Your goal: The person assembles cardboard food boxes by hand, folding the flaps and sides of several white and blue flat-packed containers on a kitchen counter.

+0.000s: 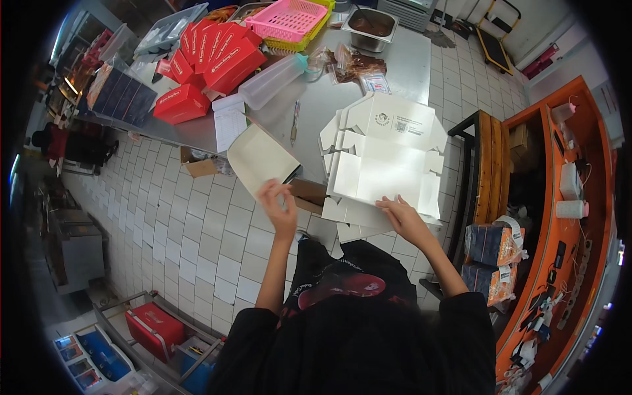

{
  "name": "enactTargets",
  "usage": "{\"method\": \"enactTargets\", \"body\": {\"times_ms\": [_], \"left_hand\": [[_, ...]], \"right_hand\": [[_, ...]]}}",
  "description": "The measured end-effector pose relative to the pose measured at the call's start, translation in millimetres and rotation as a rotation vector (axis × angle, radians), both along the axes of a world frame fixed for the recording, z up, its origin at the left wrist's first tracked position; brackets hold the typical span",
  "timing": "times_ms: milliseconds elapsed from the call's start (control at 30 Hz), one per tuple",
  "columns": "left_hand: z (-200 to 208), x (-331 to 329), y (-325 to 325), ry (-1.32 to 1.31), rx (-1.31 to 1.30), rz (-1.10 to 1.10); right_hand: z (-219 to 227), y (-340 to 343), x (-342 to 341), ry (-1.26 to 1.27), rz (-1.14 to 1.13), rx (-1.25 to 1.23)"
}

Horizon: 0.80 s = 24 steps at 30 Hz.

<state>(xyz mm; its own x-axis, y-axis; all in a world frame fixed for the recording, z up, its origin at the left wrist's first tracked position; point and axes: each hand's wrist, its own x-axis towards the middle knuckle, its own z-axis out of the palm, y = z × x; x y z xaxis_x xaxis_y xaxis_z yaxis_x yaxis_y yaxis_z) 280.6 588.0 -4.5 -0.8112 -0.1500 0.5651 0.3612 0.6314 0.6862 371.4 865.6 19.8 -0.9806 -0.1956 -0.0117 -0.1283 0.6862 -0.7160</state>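
My right hand [401, 216] rests its fingers on the near edge of a stack of flat, unfolded white cardboard box blanks [385, 161], with black print and a small logo on the top one. The stack overhangs the near edge of the steel table [306, 108]. My left hand [279, 209] is raised left of the stack, with its fingers loosely bent and apart and nothing visible in them. Its fingertips overlap the near end of a cream, round-ended sheet [263, 158]; whether they touch it I cannot tell.
Red printed boxes [181, 104], a clear plastic jug [270, 84], a notepad [228, 120] and a pen [294, 122] lie on the table. A pink basket [286, 18] and a steel pan of brown sauce [370, 27] stand farther back. Orange shelving [559, 99] stands right.
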Motion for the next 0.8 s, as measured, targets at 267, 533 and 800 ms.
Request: {"method": "enactTargets", "body": {"times_ms": [267, 533, 800], "left_hand": [[-84, -9, -67, -0.691, 1.401, -0.218], [-57, -102, -39, -0.728, 1.474, -0.527], [-8, -250, 60, -0.749, 1.101, -0.899]], "right_hand": [[-7, -5, -12, -0.114, 0.117, 0.167], [-19, -10, -5, -0.068, 0.051, 0.172], [-23, -18, -1, -0.037, 0.015, 0.156]]}}
